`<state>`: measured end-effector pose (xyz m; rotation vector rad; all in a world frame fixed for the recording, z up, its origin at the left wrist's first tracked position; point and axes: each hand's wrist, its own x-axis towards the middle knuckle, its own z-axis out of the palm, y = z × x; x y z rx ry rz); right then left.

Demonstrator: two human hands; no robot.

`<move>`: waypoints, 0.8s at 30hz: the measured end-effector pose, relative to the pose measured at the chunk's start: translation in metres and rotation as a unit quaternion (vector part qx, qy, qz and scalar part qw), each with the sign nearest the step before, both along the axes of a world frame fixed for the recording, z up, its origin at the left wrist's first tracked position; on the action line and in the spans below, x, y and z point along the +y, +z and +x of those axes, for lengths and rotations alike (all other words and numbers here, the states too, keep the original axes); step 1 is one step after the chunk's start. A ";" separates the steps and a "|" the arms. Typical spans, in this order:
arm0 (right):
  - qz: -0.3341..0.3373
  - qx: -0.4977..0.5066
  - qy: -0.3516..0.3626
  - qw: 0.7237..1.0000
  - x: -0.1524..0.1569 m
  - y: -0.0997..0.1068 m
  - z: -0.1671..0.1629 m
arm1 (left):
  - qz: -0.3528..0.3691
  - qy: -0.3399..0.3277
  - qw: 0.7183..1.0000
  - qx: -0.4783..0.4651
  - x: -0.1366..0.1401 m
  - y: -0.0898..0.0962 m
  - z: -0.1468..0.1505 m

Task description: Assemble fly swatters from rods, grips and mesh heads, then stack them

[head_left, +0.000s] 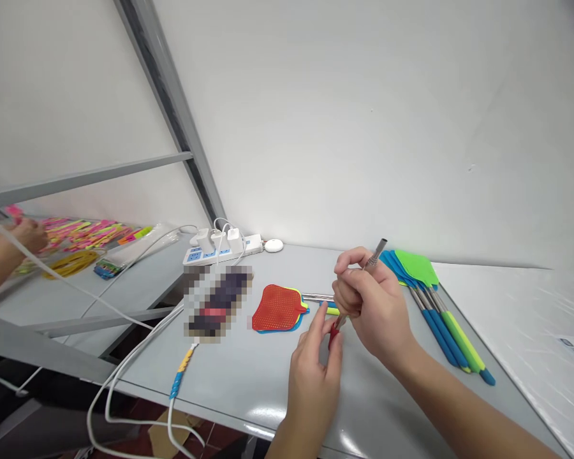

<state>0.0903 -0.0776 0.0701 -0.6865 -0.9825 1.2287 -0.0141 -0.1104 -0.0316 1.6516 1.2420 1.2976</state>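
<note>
In front of me, my right hand [368, 299] is closed round a slim metal rod [381, 245] whose grey tip sticks up above the fist, with a ridged part just below the tip. Below it, my left hand [313, 376] has its thumb and fingers at a small red piece [333, 334], which seems to be the rod's lower end; the fingers partly hide it. Just left of my hands lies a red fly swatter head [277, 309] with yellow and blue ones under it. Their metal shafts [318, 297] run behind my hands.
Blue and green fly swatters [435, 306] lie at the right, beside a white sheet-like surface [521, 306]. A power strip [224, 248] with chargers stands by the wall. White cables [119, 376] cross the left edge. Another person's hand [26, 236] is over the neighbouring table with colourful items.
</note>
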 end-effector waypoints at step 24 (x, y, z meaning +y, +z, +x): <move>0.039 -0.030 -0.042 0.998 0.003 -0.006 0.004 | -0.090 -0.065 0.991 -0.070 -0.002 0.003 0.002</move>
